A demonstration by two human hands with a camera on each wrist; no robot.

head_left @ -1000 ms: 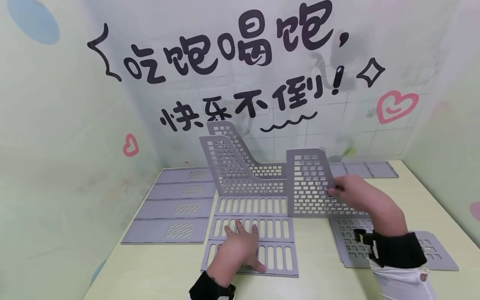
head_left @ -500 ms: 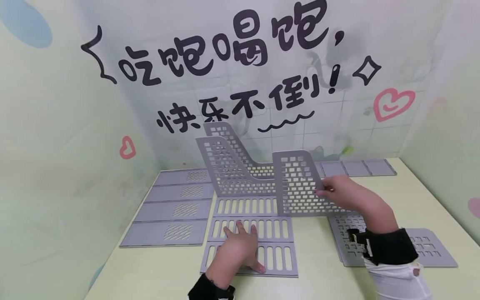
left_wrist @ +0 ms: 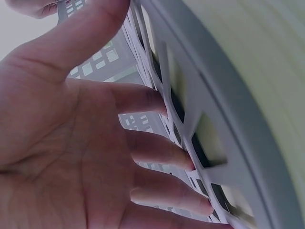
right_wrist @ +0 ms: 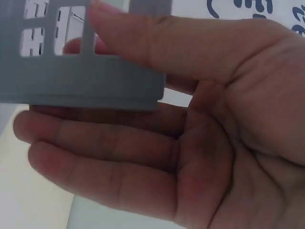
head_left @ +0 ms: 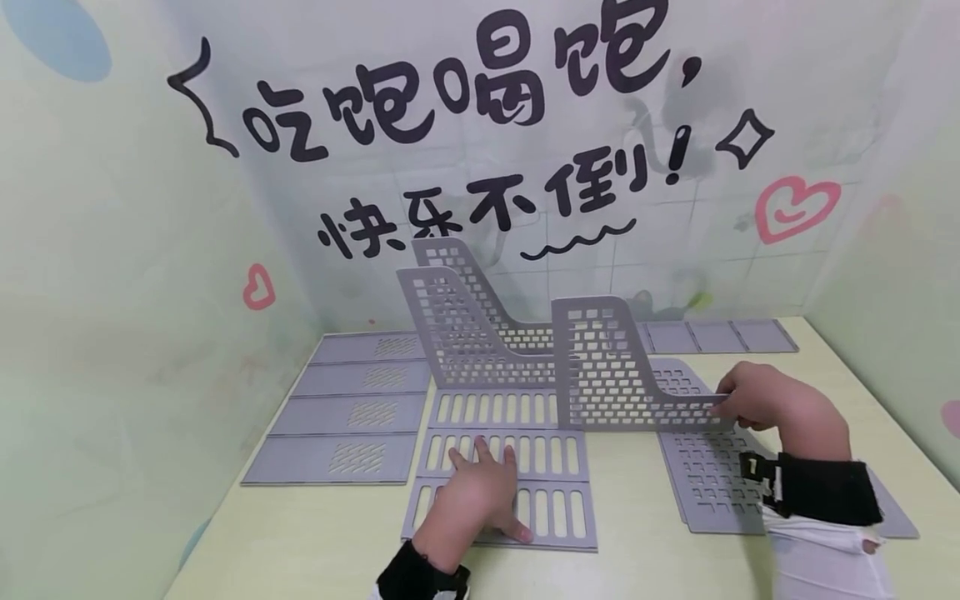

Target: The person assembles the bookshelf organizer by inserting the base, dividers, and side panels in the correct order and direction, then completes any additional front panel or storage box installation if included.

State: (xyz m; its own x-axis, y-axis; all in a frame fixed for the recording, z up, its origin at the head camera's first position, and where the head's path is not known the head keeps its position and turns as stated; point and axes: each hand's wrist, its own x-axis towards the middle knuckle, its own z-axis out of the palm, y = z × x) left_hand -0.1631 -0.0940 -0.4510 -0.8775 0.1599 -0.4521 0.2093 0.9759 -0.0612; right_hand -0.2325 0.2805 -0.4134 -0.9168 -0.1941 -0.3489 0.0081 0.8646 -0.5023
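My left hand (head_left: 474, 500) rests with spread fingers on a flat grey slatted panel (head_left: 557, 515) that has rows of long slots; the left wrist view shows the fingertips against its bars. My right hand (head_left: 783, 408) pinches the low right end of an upright grey perforated side panel (head_left: 609, 375), tall at its left and stepped down to the right. In the right wrist view the thumb lies on one face of this side panel (right_wrist: 81, 81) near its corner. Two matching side panels (head_left: 480, 333) stand upright at the far end of the slatted panel.
Flat grey panels with slanted slits (head_left: 300, 457) lie in a row at the left. Another perforated panel (head_left: 712, 492) lies under my right forearm, partly hidden. A grey sectioned panel (head_left: 716, 336) lies at the back right, before the printed backdrop (head_left: 675, 225).
My right hand has shifted from the side panel's sloping edge to its low right end. The held panel has moved a little left. My left hand has stayed on the slatted panel.
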